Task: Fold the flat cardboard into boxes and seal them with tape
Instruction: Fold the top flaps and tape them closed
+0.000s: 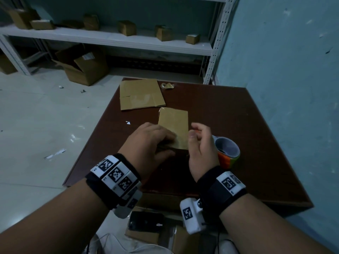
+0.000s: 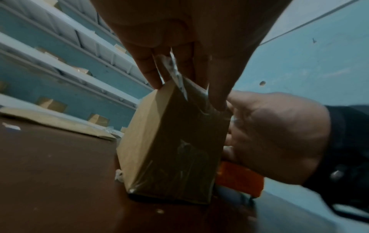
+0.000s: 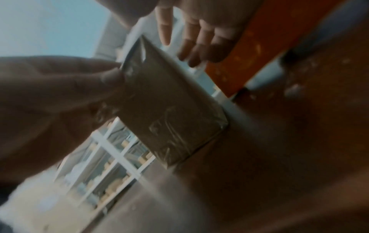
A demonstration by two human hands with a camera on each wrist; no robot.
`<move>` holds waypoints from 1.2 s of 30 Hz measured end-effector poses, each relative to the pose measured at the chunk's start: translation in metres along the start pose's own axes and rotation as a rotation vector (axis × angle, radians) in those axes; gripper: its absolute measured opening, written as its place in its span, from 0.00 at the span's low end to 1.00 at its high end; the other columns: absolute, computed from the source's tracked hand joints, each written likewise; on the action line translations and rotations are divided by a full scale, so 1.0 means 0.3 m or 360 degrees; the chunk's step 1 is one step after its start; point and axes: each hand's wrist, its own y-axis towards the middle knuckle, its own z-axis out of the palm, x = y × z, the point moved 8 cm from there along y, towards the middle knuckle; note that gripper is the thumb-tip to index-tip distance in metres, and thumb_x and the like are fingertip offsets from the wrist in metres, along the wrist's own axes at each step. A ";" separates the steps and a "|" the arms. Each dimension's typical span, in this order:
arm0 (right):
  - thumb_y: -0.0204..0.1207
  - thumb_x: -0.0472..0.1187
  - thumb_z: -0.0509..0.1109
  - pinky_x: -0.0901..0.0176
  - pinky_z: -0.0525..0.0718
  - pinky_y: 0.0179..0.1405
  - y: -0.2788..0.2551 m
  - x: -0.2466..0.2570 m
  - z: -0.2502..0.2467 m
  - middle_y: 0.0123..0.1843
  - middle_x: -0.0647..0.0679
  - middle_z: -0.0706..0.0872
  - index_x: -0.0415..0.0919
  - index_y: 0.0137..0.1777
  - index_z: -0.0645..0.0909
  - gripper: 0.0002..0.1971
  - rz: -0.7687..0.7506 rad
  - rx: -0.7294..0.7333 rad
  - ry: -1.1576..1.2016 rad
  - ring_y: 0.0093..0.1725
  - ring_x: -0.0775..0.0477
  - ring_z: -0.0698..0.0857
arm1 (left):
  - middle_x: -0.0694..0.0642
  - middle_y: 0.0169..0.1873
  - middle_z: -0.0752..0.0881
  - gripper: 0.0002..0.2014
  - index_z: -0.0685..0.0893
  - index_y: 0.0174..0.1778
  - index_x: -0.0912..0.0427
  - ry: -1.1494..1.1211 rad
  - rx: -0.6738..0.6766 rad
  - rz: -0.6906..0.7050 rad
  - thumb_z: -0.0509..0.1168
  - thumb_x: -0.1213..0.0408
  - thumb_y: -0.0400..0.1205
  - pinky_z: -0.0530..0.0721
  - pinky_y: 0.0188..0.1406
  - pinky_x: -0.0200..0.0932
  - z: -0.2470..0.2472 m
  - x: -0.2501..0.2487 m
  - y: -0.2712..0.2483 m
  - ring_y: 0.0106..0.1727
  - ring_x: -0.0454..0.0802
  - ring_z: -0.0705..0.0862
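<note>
Setting: dark brown table (image 1: 229, 125) beside a blue wall, metal shelves (image 1: 110, 39) behind carrying small finished boxes.
Box: small brown box (image 1: 174, 125) standing near the table's middle, folded up, clear tape glinting across its near end and corners.
Left hand: left hand (image 1: 146, 140) on the box's near end, fingers (image 2: 147, 69) lying straight down over the top edge, thumb against the taped face; pressing rather than gripping.
Right hand: right hand (image 1: 200, 143) just beside the box's right side, fingers loosely curled, holding nothing that can be made out.
Tape: tape roll (image 1: 227, 149) on its orange holder, resting on the table directly behind the right hand.
Flat stock: one flat cardboard sheet (image 1: 141, 94) lying at the far edge, unfolded, a crumpled tape scrap (image 1: 167, 86) next to it.
Step in hand: apparently smoothing the last tape down on this box's end.
Next move: likely rubbing loose tape flat at the upper corner, setting the box aside, then reaching for the flat sheet; calls for firm, even pressure along the seam.
</note>
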 end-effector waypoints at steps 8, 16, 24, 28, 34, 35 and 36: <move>0.93 0.54 0.50 0.44 0.66 0.87 0.001 0.004 0.055 0.89 0.54 0.65 0.57 0.85 0.70 0.24 -0.0118 0.0235 -0.0343 0.87 0.53 0.64 | 0.54 0.55 0.91 0.23 0.84 0.57 0.52 -0.1169 -0.0184 -0.0940 0.82 0.64 0.67 0.89 0.63 0.62 -0.029 0.199 -0.042 0.59 0.56 0.90; 0.92 0.54 0.51 0.43 0.67 0.86 -0.002 0.006 0.059 0.90 0.53 0.64 0.58 0.86 0.69 0.24 -0.0093 0.0257 -0.0379 0.87 0.53 0.64 | 0.66 0.47 0.93 0.15 0.90 0.47 0.62 -0.1421 0.0356 -0.1247 0.79 0.54 0.73 0.84 0.44 0.49 0.057 0.180 -0.090 0.43 0.55 0.88; 0.93 0.54 0.51 0.46 0.68 0.86 -0.011 0.020 0.067 0.89 0.55 0.64 0.57 0.86 0.69 0.23 -0.0132 0.0269 -0.0312 0.86 0.55 0.64 | 0.57 0.41 0.95 0.13 0.81 0.50 0.58 -0.0969 0.0282 -0.1056 0.80 0.69 0.78 0.91 0.44 0.51 0.057 0.209 -0.056 0.43 0.54 0.93; 0.92 0.55 0.50 0.45 0.70 0.85 -0.013 0.010 0.071 0.91 0.55 0.61 0.62 0.87 0.66 0.24 -0.0082 0.0272 -0.0325 0.87 0.53 0.64 | 0.52 0.36 0.93 0.07 0.87 0.43 0.55 -0.0853 0.0241 -0.0901 0.80 0.65 0.77 0.87 0.33 0.35 0.056 0.170 -0.042 0.34 0.39 0.90; 0.93 0.54 0.50 0.45 0.70 0.86 -0.012 0.012 0.069 0.91 0.56 0.59 0.63 0.88 0.63 0.24 -0.0071 0.0316 -0.0355 0.88 0.53 0.62 | 0.48 0.34 0.91 0.07 0.86 0.41 0.49 -0.0643 0.0281 -0.0754 0.78 0.60 0.80 0.92 0.40 0.49 0.057 0.146 -0.038 0.34 0.42 0.90; 0.93 0.54 0.50 0.47 0.69 0.86 -0.014 0.014 0.070 0.92 0.56 0.58 0.63 0.88 0.62 0.24 -0.0068 0.0324 -0.0358 0.88 0.53 0.61 | 0.49 0.35 0.91 0.07 0.85 0.42 0.48 -0.0566 0.0312 -0.0695 0.78 0.58 0.80 0.91 0.40 0.48 0.057 0.129 -0.037 0.36 0.43 0.90; 0.93 0.54 0.50 0.51 0.67 0.86 -0.015 0.017 0.072 0.92 0.56 0.58 0.62 0.89 0.62 0.25 -0.0068 0.0332 -0.0364 0.89 0.54 0.60 | 0.49 0.36 0.90 0.09 0.83 0.41 0.46 -0.0440 0.0330 -0.0619 0.78 0.53 0.80 0.88 0.39 0.45 0.054 0.114 -0.033 0.38 0.42 0.88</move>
